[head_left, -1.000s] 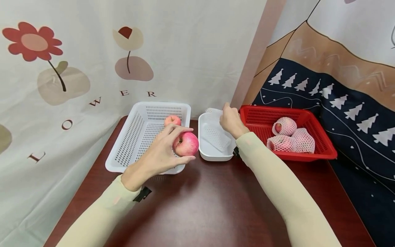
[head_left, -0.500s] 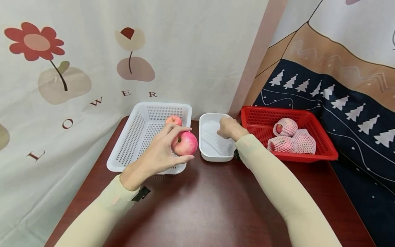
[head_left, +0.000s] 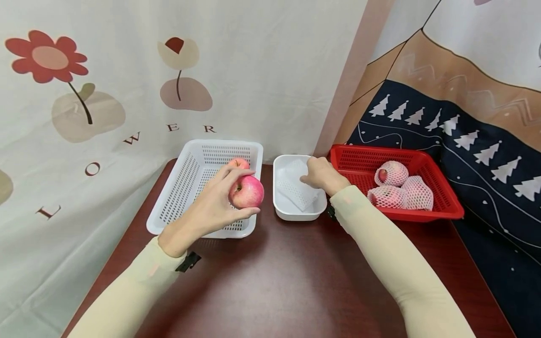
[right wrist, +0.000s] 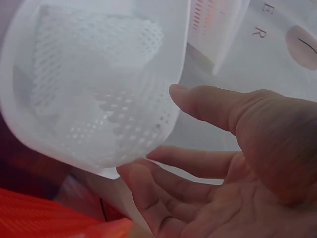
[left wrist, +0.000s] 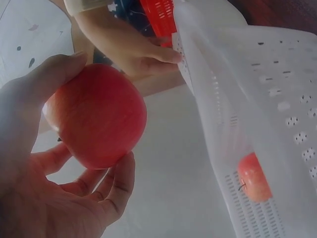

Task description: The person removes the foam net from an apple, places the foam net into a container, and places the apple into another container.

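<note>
A red-and-yellow apple [head_left: 246,192] is gripped between the thumb and fingers of my left hand [head_left: 209,206], in front of the right side of a white basket [head_left: 158,213]. Another apple [left wrist: 254,177] lies inside that basket, partly hidden by the hand in the head view. My right hand [head_left: 323,173] is over the right side of a small white tray [head_left: 291,217]. In the right wrist view its thumb and fingers stand apart beside the tray's rim, with nothing plainly gripped. White foam fruit nets [right wrist: 99,44] lie in the tray.
Right of the tray stands a red basket [head_left: 352,157] holding several apples in foam nets [head_left: 391,173]. All the containers sit on a dark red-brown table [head_left: 274,281]. Printed curtains [head_left: 262,70] hang right behind them.
My right hand has come down from the tray's far edge, and the foam net near it now lies in the tray. My left hand has shifted slightly left with the apple.
</note>
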Available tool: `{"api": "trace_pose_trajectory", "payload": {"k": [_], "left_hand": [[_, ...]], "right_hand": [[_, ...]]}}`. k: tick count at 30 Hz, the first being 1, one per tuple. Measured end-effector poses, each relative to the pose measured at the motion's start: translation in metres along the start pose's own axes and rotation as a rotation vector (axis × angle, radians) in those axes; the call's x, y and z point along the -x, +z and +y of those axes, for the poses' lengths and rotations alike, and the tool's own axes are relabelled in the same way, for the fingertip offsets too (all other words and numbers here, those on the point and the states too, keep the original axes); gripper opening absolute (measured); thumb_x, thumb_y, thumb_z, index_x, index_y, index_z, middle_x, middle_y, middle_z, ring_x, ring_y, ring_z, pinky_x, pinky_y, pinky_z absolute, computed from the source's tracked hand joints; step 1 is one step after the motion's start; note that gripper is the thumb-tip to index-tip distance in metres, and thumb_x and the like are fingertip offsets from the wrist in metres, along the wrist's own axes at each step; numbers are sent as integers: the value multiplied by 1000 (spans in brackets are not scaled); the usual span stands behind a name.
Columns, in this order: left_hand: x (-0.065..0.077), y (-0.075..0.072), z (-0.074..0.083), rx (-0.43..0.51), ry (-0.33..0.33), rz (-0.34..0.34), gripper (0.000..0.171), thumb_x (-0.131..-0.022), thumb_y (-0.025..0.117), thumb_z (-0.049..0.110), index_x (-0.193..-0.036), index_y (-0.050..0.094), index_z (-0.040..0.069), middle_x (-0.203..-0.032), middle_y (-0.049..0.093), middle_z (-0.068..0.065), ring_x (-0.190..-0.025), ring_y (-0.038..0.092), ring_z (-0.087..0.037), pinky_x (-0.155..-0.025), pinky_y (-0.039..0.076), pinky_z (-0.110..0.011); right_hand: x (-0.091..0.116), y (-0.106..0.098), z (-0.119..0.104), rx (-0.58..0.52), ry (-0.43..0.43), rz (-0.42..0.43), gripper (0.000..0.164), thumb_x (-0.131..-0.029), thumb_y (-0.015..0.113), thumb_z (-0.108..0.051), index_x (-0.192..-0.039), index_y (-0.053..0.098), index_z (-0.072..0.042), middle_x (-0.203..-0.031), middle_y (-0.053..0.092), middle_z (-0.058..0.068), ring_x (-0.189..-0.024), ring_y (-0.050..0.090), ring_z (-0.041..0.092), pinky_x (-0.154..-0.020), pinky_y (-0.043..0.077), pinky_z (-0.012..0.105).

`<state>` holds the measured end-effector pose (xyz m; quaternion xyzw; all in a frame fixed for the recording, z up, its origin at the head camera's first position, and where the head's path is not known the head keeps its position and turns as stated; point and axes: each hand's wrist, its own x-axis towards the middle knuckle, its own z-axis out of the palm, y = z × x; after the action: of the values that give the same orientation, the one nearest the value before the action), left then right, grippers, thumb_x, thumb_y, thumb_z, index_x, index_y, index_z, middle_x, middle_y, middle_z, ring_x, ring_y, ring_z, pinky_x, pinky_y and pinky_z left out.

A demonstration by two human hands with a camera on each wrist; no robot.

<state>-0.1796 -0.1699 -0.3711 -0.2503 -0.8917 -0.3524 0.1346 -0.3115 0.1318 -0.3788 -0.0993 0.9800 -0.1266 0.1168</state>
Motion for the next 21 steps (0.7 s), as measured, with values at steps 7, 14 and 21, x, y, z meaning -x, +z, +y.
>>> {"api": "trace_pose_trajectory", "payload": {"k": [7, 14, 21], "left_hand": [[-3, -4, -4, -49, -35, -6, 85, -82, 108, 28, -155, 67, 12, -143, 67, -16, -127, 67, -34, -108, 63, -56], [-5, -10, -11, -84, -84, -31, 81, -84, 106, 30, -154, 67, 17, -136, 67, -17, -121, 67, -39, -101, 63, -58], [-7, -21, -22, -123, -127, -56, 83, -84, 106, 26, -155, 66, 10, -136, 65, -20, -122, 67, -41, -104, 63, -60]], "right_hand": [[13, -6, 6, -11, -49, 62, 42, -111, 78, -27, -129, 77, 10, -103, 76, 22, -86, 68, 29, -73, 57, 35], [30, -5, 15, -92, -133, 123, 58, -110, 77, -26, -156, 66, 8, -147, 74, 32, -127, 74, 43, -108, 68, 57], [46, 3, 13, -142, -199, 181, 52, -111, 76, -28, -153, 71, 3, -148, 73, 31, -136, 71, 46, -114, 64, 64]]}}
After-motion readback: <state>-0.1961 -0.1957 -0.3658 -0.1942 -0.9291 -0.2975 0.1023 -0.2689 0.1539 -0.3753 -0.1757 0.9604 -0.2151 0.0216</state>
